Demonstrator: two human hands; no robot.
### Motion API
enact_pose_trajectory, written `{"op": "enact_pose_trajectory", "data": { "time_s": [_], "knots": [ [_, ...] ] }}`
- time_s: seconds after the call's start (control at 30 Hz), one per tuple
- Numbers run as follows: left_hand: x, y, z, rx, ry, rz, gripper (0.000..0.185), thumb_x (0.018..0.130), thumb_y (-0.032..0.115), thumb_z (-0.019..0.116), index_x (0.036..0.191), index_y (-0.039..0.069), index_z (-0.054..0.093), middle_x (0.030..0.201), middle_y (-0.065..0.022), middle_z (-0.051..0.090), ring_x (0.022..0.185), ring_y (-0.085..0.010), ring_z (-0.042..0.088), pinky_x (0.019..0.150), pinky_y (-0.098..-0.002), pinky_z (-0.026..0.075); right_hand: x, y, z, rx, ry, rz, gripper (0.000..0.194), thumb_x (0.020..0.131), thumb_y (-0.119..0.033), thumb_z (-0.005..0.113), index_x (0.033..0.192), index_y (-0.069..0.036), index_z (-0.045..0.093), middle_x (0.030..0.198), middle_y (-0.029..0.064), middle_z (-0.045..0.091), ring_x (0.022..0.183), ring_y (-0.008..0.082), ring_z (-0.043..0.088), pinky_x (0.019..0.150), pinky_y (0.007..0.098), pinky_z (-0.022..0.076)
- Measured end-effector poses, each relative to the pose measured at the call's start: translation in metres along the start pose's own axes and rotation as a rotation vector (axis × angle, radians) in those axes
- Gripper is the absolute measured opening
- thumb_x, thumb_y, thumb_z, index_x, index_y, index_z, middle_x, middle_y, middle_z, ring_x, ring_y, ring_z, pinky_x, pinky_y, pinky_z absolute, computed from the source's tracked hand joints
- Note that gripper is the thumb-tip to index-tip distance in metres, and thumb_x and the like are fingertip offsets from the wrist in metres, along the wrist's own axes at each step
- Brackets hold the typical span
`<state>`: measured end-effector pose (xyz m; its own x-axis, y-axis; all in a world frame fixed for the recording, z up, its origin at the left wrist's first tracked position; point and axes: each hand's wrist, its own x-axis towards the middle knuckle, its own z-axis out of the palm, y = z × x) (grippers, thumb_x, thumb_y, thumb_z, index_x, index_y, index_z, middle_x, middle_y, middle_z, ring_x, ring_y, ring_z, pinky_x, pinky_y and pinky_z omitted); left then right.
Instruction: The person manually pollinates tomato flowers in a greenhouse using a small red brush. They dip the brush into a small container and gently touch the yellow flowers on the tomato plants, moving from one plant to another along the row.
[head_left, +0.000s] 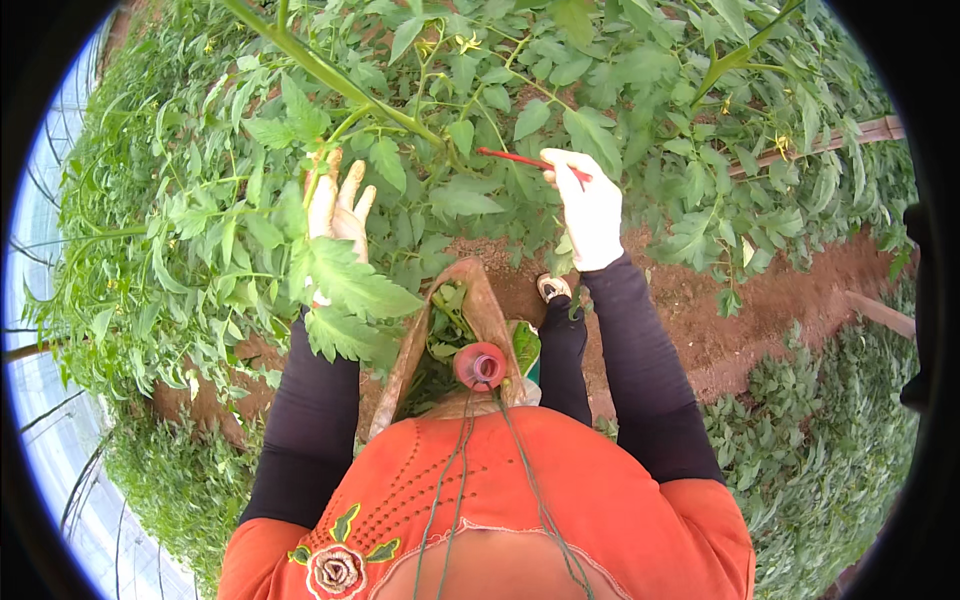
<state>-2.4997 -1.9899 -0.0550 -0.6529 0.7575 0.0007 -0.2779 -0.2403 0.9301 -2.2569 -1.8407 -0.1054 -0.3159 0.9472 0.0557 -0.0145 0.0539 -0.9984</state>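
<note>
Tomato plants (360, 97) with yellow flowers (468, 43) spread before me. My left hand (341, 202), in a stained white glove, is among the leaves at left, fingers raised and apart beside a green stem; a large leaf (360, 281) covers part of its wrist. Between the fingertips of my gloved right hand (589, 202) is a thin red stick-like tool (517, 157), its tip pointing left towards the stems. A pinkish-red bottle (480, 366) with an open neck hangs on green cords at my chest. Whether anything is inside it cannot be told.
Below the hands, a brown cloth bag (487, 307) at my waist holds cut greenery. Reddish soil (675, 322) runs between the plant rows. A wooden pole (825, 146) crosses the foliage at right, and clear plastic sheeting (67, 450) on a frame stands at far left.
</note>
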Motion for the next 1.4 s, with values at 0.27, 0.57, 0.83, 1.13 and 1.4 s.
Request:
{"op": "enact_pose_trajectory", "data": {
  "time_s": [0.27,0.57,0.83,1.13,1.4],
  "knots": [
    [-0.007,0.028,0.007,-0.237,-0.038,-0.027,0.067,0.094,0.022,0.058,0.153,0.003,0.033,0.156,-0.0235,0.034,0.144,-0.0418,0.034,0.118,-0.0553,0.028,0.112,0.097,0.054,0.087,-0.285,0.331,0.017,0.09,-0.02,0.066,0.098,-0.007,0.074,0.085,0.0048,0.07,0.073,0.0113,0.061,0.07,0.0273,0.0481],
    [-0.022,0.049,-0.015,-0.348,0.0,-0.036,0.067,0.087,0.03,0.07,0.145,0.006,0.049,0.151,-0.016,0.047,0.144,-0.0417,0.035,0.12,-0.0587,0.021,0.153,0.163,0.075,-0.026,-0.494,0.371,0.021,0.095,-0.022,0.062,0.102,-0.004,0.069,0.081,0.0,0.067,0.072,0.0094,0.059,0.067,0.0265,0.0475],
    [-0.028,0.063,-0.009,-0.347,0.174,0.0,0.058,0.091,0.024,0.067,0.143,0.004,0.051,0.151,-0.0142,0.048,0.145,-0.0364,0.035,0.122,-0.0563,0.018,0.145,0.146,0.065,0.135,-0.557,0.355,0.021,0.097,-0.016,0.059,0.11,-0.002,0.068,0.096,0.0037,0.07,0.087,0.0129,0.063,0.079,0.0294,0.0513],
    [-0.038,0.061,-0.02,-0.362,0.267,0.036,0.055,0.093,0.021,0.064,0.142,0.001,0.051,0.148,-0.0159,0.05,0.144,-0.0367,0.036,0.122,-0.0561,0.019,0.142,0.174,0.077,0.266,-0.685,0.19,0.018,0.096,-0.02,0.062,0.103,-0.004,0.067,0.091,0.0033,0.065,0.083,0.0159,0.059,0.078,0.0289,0.0466],
    [-0.037,0.062,-0.022,-0.371,0.268,0.019,0.052,0.096,0.024,0.058,0.142,-0.001,0.05,0.152,-0.0198,0.044,0.145,-0.0389,0.033,0.121,-0.058,0.021,0.152,0.166,0.06,-0.145,-0.651,0.04,0.023,0.097,-0.024,0.063,0.106,-0.004,0.069,0.097,0.0023,0.068,0.09,0.0123,0.062,0.085,0.0292,0.0494]
  ]
}}
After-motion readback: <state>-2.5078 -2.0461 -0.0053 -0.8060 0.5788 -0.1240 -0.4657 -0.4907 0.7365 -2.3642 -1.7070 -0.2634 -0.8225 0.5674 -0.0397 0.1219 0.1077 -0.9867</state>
